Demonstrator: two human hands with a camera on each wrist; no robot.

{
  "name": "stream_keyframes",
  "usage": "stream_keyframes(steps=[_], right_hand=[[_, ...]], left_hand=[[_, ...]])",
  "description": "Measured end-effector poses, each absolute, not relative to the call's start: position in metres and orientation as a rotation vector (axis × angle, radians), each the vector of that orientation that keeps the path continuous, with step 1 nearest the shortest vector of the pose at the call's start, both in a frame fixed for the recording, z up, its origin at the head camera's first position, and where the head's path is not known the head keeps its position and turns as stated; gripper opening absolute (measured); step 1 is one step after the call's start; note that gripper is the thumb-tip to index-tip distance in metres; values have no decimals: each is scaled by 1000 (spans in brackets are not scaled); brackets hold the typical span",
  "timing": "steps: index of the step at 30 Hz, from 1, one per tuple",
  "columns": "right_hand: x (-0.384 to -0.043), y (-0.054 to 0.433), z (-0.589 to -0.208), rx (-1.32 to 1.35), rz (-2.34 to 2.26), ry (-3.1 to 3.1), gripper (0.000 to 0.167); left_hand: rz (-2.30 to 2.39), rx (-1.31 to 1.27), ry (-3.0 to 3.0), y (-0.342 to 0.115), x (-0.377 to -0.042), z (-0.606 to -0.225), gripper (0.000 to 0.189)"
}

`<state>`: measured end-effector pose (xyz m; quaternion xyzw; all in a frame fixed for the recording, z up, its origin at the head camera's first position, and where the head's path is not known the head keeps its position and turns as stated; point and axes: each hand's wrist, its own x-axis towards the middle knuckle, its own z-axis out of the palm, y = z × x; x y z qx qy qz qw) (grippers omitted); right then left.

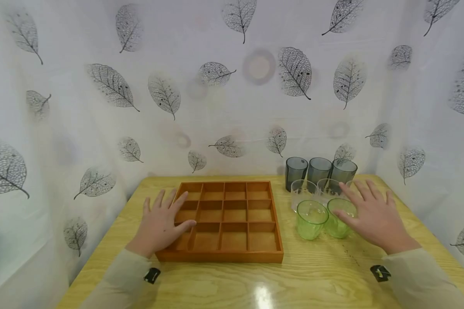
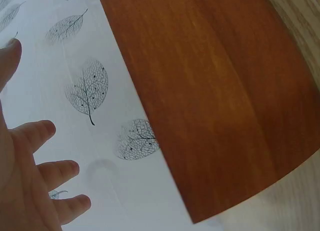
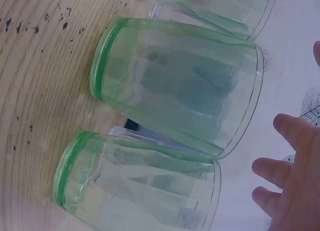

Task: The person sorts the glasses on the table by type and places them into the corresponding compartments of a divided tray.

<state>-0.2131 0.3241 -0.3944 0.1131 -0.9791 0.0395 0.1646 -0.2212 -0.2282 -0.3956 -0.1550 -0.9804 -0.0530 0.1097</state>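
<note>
My left hand [image 1: 158, 225], fingers spread and holding nothing, is over the left side of a brown wooden tray [image 1: 218, 256] divided into compartments. In the left wrist view the tray's outer wall [image 2: 200, 106] fills the right half, beside my fingers. On the right, my right hand [image 1: 375, 216] spreads its fingers above the glasses and grips nothing. Nearest it are green glasses, one [image 1: 311, 227] at the front and another [image 1: 338, 225] beside it. From the right wrist, green glasses [image 3: 175, 86] appear side by side, several fingertips close to their rims; a third is hidden by my hand in the head view.
Behind the green glasses stand clear glasses [image 1: 302, 195], partly covered by my right hand. A row of dark grey glasses [image 1: 296, 174] stands at the back. The wooden table [image 1: 224, 283] meets a white leaf-patterned curtain [image 1: 224, 103] behind and on both sides.
</note>
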Motion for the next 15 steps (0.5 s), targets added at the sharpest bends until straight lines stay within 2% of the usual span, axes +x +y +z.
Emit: stream_keyframes(steps=[7,15], right_hand=[[-213,334,-400,298,170,-2759,86],[-214,353,-409,270,282,-2735,81]], left_hand=[[-368,-426,-2908,-240,-218,-400,89],[-827,-344,-2943,-258,-220,-410,100]])
